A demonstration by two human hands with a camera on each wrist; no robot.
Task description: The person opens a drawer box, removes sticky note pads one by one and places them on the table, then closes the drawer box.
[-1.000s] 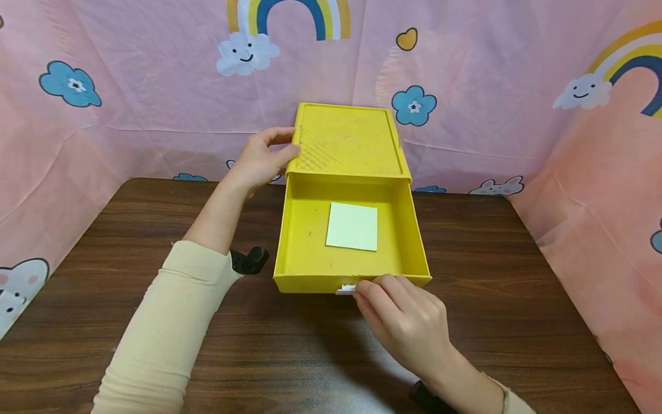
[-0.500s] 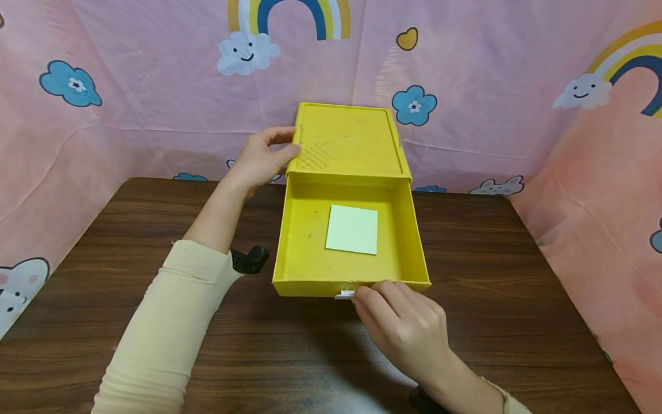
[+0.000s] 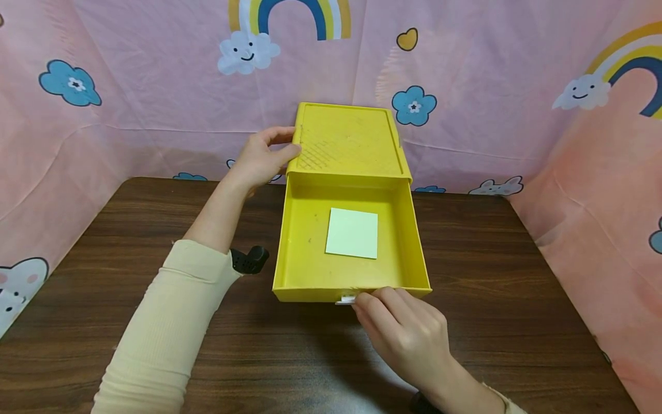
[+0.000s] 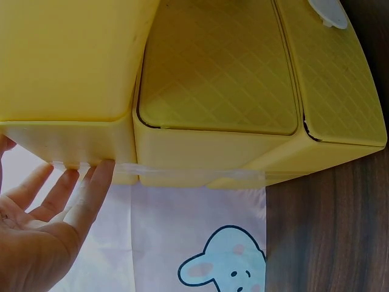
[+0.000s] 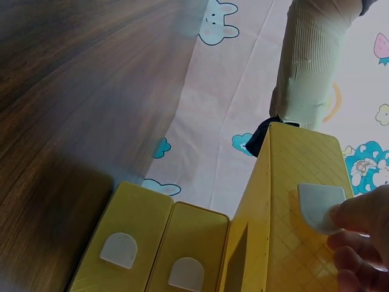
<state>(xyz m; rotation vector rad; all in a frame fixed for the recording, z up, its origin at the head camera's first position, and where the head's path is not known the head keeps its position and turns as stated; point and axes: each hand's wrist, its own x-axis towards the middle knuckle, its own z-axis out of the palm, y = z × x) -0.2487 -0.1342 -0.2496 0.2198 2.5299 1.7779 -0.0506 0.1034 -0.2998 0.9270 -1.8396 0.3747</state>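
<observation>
A yellow drawer cabinet [image 3: 349, 138] stands at the back of the table, its top drawer [image 3: 305, 270] pulled out toward the person. Inside that drawer lies a pale green sticky note pad [image 3: 351, 233]. With thumb and curled fingers, my right hand [image 3: 408, 333] pinches the drawer's white handle [image 5: 319, 204]. My left hand [image 3: 261, 158] rests at the cabinet's upper left side, thumb near the top edge. In the left wrist view its fingers [image 4: 94, 194] are spread, fairly straight, with the tips against the yellow side wall.
Two lower drawers with white handles, the middle one [image 5: 194, 243] and the bottom one [image 5: 130, 219], are closed. The dark wooden table [image 3: 233, 345] extends on both sides. A patterned pink cloth [image 3: 465, 57] hangs behind and beside it.
The drawer's front edge has shifted slightly lower and nearer in the head view, and the note pad with it. My right hand moves along with the handle; my left hand stays put.
</observation>
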